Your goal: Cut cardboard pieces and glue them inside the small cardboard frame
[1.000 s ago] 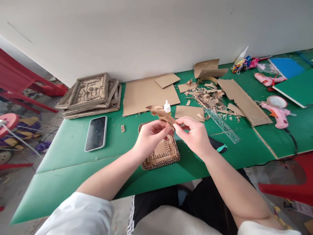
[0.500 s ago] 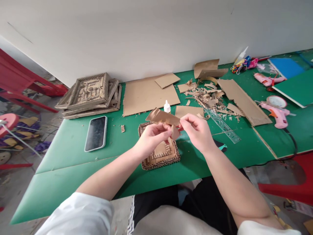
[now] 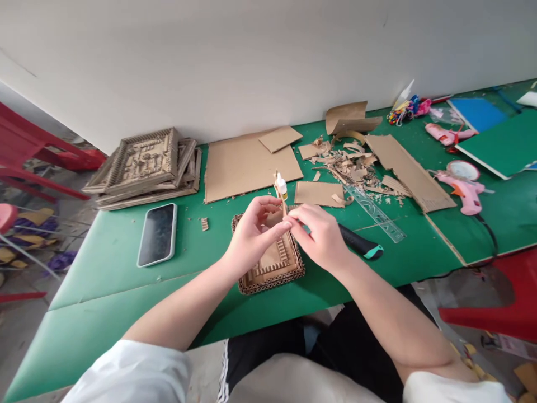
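— Head view: what are the two hands doing?

— Both meet just above the cardboard frame [image 3: 268, 258] that lies on the green table [image 3: 126, 291]. The left hand [image 3: 251, 235] and the right hand [image 3: 321, 235] pinch a thin cardboard strip [image 3: 283, 206] between their fingertips; it stands nearly edge-on to the camera, so only a narrow sliver shows.

— How firm is the hold?

— Fingers of both hands are closed on the strip, thumbs pressed against forefingers.

— What lies around the frame?

— Just behind it stands a small glue bottle [image 3: 281, 185], partly hidden by the strip. Further behind, a large cardboard sheet [image 3: 247, 165]. To the frame's left, a phone [image 3: 158, 234] lies face up, and beyond the phone a stack of finished frames [image 3: 145, 165]. To the frame's right, a black-handled knife [image 3: 361, 245] lies close to the right wrist, then a clear ruler [image 3: 375, 212], a heap of cardboard scraps [image 3: 348, 159] and a pink glue gun [image 3: 461, 193] well off.
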Demonstrator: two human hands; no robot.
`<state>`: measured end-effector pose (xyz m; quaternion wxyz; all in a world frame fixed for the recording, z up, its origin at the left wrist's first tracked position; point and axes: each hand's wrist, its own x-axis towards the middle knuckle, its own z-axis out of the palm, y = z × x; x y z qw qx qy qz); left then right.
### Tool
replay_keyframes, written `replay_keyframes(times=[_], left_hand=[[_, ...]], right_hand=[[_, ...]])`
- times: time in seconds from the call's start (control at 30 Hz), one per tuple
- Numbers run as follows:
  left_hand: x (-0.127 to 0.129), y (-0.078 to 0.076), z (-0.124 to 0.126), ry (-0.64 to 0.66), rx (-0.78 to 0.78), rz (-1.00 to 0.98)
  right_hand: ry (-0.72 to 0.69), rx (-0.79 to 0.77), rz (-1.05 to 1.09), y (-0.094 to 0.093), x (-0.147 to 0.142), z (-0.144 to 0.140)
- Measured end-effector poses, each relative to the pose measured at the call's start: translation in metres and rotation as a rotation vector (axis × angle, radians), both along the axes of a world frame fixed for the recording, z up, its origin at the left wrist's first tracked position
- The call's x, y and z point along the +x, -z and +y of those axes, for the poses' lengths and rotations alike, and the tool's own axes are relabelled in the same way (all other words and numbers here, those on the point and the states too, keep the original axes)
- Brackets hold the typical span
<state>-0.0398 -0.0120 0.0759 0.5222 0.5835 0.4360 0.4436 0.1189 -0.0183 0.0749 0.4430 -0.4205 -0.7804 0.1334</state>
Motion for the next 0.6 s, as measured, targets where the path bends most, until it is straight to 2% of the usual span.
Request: replay_keyframes(times=[0.17,0.33,0.4,0.47,0.53,0.57,0.6], left_hand=[[-0.002,0.001,0.002,0.002,0.061,0.118],[-0.005,-0.003,0.004,-0.056,0.140,0.236],[-0.013,-0.009,0.009,-0.171,0.197,0.301],[-0.025,-0.017,0.017,-0.350,0.280,0.355],[-0.039,-0.025,0.030,-0.566,0.427,0.424],[-0.045,-0.029,0.038,-0.636,0.519,0.497],[-0.051,-0.032,0.046,-0.640,0.547,0.586]], right_hand=[[0.028,0.036,-0.003,0.002,-0.003,-0.001],[0.009,0.013,-0.038,-0.006,0.006,0.002],[-0.008,-0.029,-0.057,-0.010,0.023,0.009],[0.038,-0.105,-0.083,-0.009,0.048,0.020],[0.198,-0.203,-0.148,-0.001,0.075,0.033],[0.277,-0.266,-0.223,0.005,0.086,0.039],[0.332,-0.348,-0.334,0.013,0.094,0.044]])
